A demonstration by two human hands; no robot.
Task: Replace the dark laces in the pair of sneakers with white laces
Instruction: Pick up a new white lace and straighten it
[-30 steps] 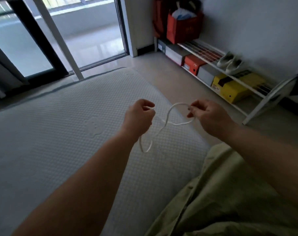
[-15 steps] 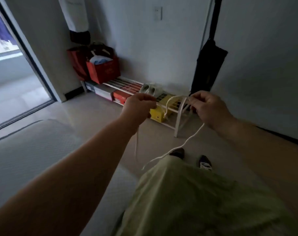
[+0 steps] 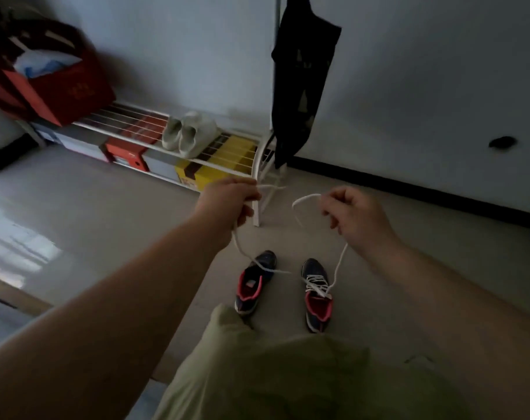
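Two dark sneakers on the floor, side by side, long axes running away from the body, toes toward the wall. Right sneaker (image 3: pixel 316 294) already threaded with white lace across the eyelets; left sneaker (image 3: pixel 253 283) seemingly unlaced, though dim light blurs the tongue. Left hand (image 3: pixel 227 204) curled around a white lace (image 3: pixel 242 250), which trails down over the left sneaker. Right hand (image 3: pixel 356 215) pinching another white lace end (image 3: pixel 338 268), looped above the fingers, hanging toward the right sneaker. Behind, a white shoe rack (image 3: pixel 257 165) bearing pale shoes (image 3: pixel 186 133).
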